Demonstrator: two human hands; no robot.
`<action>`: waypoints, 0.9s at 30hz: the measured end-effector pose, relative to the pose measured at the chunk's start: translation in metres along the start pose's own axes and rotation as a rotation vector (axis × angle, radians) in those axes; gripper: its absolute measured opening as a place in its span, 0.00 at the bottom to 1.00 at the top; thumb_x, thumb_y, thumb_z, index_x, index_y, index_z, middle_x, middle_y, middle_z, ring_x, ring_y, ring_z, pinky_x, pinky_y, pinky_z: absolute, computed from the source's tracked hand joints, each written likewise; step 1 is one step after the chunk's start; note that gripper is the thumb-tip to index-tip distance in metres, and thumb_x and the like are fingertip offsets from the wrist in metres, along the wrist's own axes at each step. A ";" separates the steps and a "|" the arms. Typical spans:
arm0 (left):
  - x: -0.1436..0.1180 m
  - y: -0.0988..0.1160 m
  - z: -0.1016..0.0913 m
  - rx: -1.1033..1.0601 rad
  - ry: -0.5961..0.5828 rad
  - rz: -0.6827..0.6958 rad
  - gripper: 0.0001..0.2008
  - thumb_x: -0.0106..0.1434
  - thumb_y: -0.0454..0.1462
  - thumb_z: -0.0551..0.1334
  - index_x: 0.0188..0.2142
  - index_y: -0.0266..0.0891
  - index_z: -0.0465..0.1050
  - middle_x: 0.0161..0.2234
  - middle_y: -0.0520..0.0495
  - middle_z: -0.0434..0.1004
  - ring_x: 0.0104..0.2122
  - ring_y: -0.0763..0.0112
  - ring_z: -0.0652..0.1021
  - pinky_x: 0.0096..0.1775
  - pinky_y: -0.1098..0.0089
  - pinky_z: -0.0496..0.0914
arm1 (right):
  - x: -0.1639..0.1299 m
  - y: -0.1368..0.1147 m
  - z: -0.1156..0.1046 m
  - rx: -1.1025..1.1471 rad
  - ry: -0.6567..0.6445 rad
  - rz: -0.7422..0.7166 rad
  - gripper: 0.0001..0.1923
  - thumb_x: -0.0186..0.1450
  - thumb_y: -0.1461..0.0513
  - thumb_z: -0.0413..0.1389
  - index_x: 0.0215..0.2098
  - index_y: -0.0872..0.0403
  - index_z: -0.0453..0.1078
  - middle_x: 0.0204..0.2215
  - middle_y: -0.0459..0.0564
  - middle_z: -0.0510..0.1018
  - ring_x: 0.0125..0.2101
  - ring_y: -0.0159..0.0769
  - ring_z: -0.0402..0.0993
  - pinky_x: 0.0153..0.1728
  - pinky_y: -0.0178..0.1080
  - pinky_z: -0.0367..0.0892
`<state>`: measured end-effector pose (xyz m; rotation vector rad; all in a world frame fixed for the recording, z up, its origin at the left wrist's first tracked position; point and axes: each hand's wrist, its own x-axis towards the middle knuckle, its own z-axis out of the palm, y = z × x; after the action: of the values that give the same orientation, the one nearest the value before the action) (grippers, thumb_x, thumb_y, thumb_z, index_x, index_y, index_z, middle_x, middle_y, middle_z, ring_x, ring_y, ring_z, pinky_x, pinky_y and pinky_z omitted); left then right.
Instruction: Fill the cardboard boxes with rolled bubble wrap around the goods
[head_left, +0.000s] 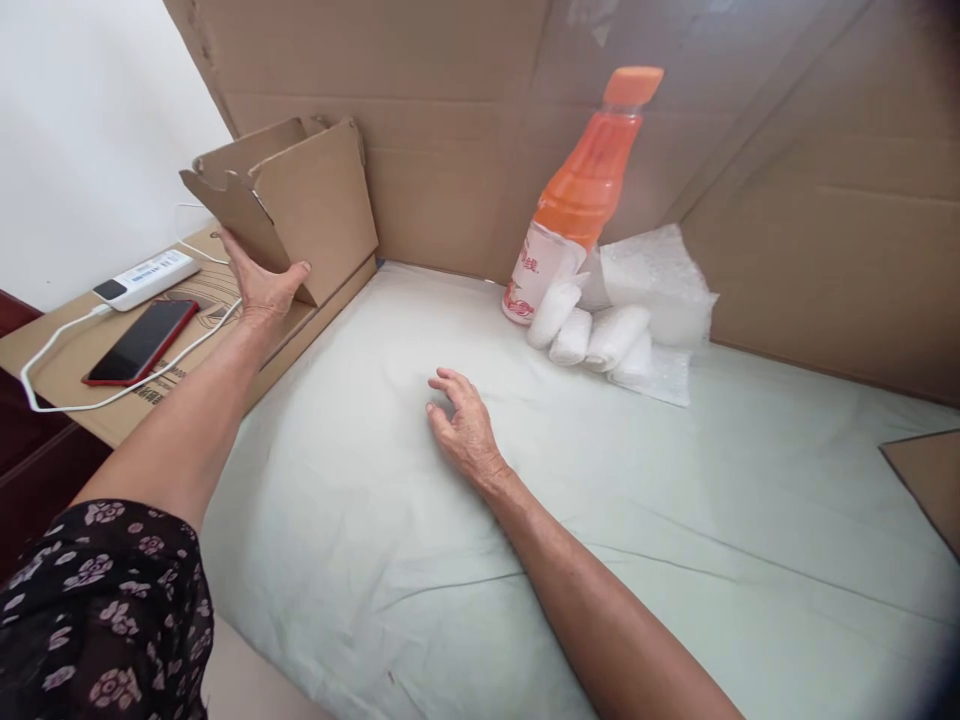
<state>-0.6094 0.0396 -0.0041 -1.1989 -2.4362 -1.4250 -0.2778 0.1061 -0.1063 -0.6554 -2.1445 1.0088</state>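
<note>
At the left, my left hand (262, 287) grips the near lower corner of a small cardboard box (322, 205), its thumb on the right side and its fingers on the left. The box's top flaps stand up, and its inside is mostly hidden. My right hand (465, 425) is over the pale green sheet (360, 430) with fingers loosely curled and apart, holding nothing. Beyond it, a bottle of orange drink (581, 200) with an orange cap stands tilted in view. Several rolls of white bubble wrap (600, 335) lie against the bottle's right side.
Large cardboard panels (450, 150) stand behind the sheet. On a flat carton (45, 350) at the left lie a red-edged phone (142, 342) and a white power bank (148, 280) with a white cable (56, 405). A cardboard piece (930, 480) juts in at the right.
</note>
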 end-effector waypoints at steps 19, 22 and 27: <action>-0.229 0.047 0.066 0.434 -0.491 0.499 0.34 0.69 0.56 0.44 0.60 0.35 0.70 0.64 0.27 0.66 0.65 0.35 0.66 0.61 0.38 0.62 | -0.053 -0.034 -0.177 -0.745 0.045 0.161 0.17 0.62 0.64 0.64 0.50 0.51 0.75 0.62 0.48 0.73 0.62 0.37 0.66 0.64 0.41 0.61; -0.229 0.056 0.064 0.478 -0.482 0.485 0.35 0.69 0.55 0.44 0.59 0.33 0.71 0.64 0.26 0.66 0.64 0.36 0.67 0.61 0.40 0.62 | -0.083 -0.050 -0.302 -0.872 0.290 0.259 0.25 0.65 0.70 0.57 0.60 0.61 0.66 0.70 0.62 0.59 0.71 0.52 0.46 0.69 0.58 0.43; -0.229 0.065 0.061 0.506 -0.496 0.441 0.33 0.67 0.52 0.47 0.59 0.33 0.71 0.64 0.28 0.67 0.64 0.41 0.67 0.63 0.45 0.62 | -0.128 -0.066 -0.437 -1.259 0.567 0.742 0.26 0.69 0.62 0.59 0.63 0.59 0.62 0.64 0.75 0.64 0.65 0.64 0.57 0.59 0.67 0.49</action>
<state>-0.3898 -0.0301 -0.0893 -1.9313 -2.3474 -0.3907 0.1199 0.1865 0.1095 -2.0998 -1.7900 -0.4090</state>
